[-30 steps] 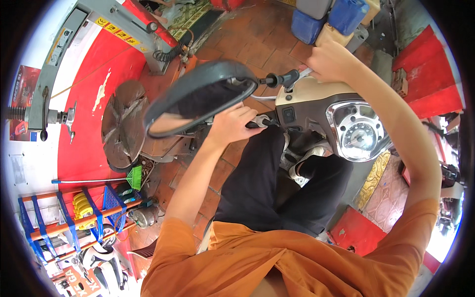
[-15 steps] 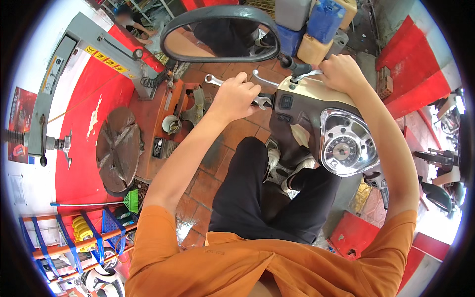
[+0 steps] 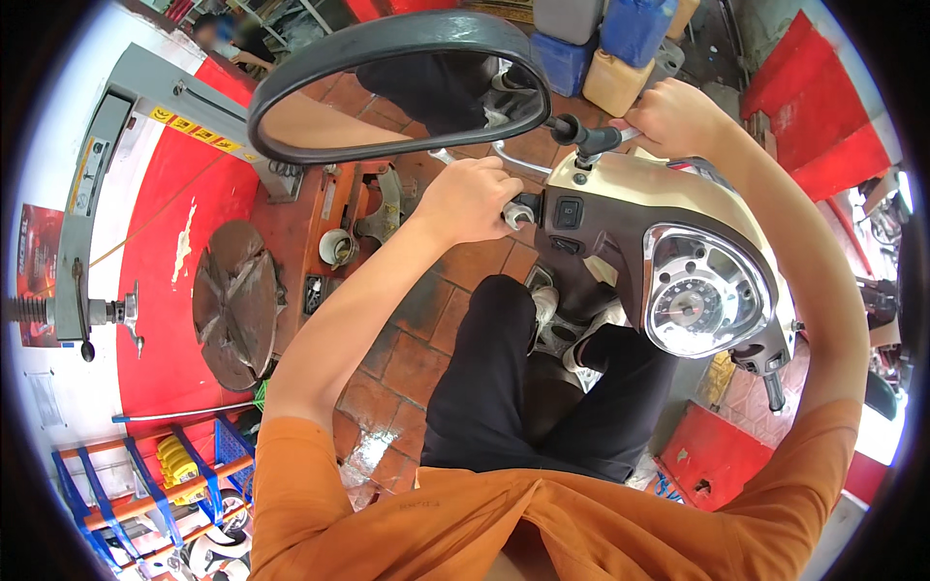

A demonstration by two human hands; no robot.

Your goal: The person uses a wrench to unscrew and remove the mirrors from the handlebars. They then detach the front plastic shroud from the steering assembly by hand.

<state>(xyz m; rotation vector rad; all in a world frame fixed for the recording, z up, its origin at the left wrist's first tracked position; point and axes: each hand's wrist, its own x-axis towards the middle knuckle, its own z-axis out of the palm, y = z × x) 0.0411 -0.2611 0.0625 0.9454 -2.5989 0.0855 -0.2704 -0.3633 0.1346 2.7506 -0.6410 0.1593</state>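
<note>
My left hand [image 3: 472,200] is closed around the scooter's left handlebar grip, with a combination wrench [image 3: 518,215] held against it; the wrench's open jaw and ring end stick out on either side. Closed too, my right hand [image 3: 681,118] grips the end of a silver wrench-like tool [image 3: 630,134] beside the mirror stem [image 3: 585,138]; the fingers hide part of it. A black-rimmed mirror [image 3: 399,87] reaches left from that stem. Below my right forearm lies the cream and brown handlebar cover [image 3: 615,208] with its chrome-ringed speedometer [image 3: 705,290]. The brake lever [image 3: 523,160] shows beyond my left hand.
Plastic jerrycans [image 3: 620,82] stand at the back. On the left are a tyre-changing machine with a round turntable [image 3: 235,305], a small cup [image 3: 337,248] and a rack [image 3: 145,504]. A person [image 3: 232,44] is far left. Tiled floor [image 3: 407,368] lies below.
The handlebar has turned, and its speedometer has shifted right. The mirror has come left and looks larger. My right hand has moved slightly right and away, still closed on the tool.
</note>
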